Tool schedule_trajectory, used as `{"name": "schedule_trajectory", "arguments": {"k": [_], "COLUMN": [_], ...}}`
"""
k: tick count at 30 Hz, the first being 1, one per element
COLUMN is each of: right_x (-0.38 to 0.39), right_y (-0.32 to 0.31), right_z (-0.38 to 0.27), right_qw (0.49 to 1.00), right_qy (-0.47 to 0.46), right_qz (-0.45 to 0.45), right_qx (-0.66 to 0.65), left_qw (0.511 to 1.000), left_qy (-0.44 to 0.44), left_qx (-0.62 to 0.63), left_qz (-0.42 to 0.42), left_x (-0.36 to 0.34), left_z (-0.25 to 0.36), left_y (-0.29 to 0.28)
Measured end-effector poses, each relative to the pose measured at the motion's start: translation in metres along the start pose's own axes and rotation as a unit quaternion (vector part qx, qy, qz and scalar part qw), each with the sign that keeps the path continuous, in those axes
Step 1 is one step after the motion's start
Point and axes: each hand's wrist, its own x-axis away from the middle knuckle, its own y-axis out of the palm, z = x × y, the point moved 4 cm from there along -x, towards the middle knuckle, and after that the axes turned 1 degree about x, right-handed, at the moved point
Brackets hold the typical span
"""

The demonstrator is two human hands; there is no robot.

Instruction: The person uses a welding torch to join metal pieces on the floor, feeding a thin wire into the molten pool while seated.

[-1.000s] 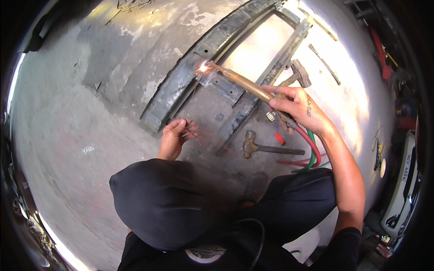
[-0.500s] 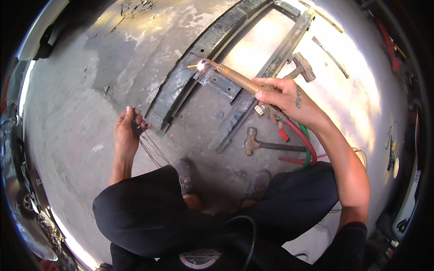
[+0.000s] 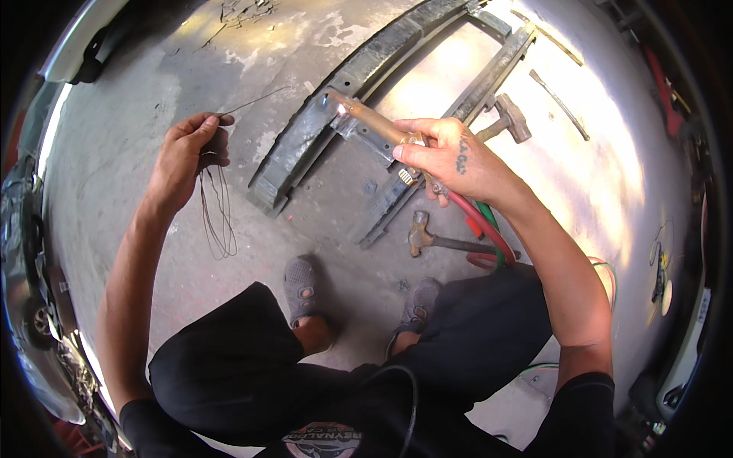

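Off to the left, my left hand (image 3: 191,153) pinches a thin welding wire (image 3: 259,100). One end of the wire points right toward the metal frame, apart from it, while its loops hang below my fingers. My right hand (image 3: 450,156) is wrapped around the brass-coloured handle of a gas welding torch (image 3: 376,124). The torch's tip is over the dark curved metal frame (image 3: 286,158), where a bracket joins it, and a small bright glow shows there. Red and green hoses (image 3: 489,225) run from the torch's rear past my right knee.
A ball-peen hammer (image 3: 450,243) lies on the concrete floor before my feet. Beyond my right hand, a sledgehammer (image 3: 511,122) rests by the frame's straight bar, with a metal bar (image 3: 560,104) farther right. Vehicle parts (image 3: 38,305) line the left edge.
My left hand has moved left and up, drawing the wire's end away from the bright spot. My right hand and the torch have shifted slightly left. The glow has grown smaller.
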Motion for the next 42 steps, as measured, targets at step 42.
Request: {"name": "schedule_trajectory", "arguments": {"k": [42], "right_x": [-0.008], "right_y": [-0.051], "right_z": [0.057], "right_qw": [0.996], "right_qy": [0.058], "right_qz": [-0.008], "right_qx": [-0.068], "left_qw": [0.814], "left_qy": [-0.163], "left_qx": [0.546], "left_qz": [0.11], "left_x": [0.054], "left_z": [-0.138], "left_y": [0.181]}}
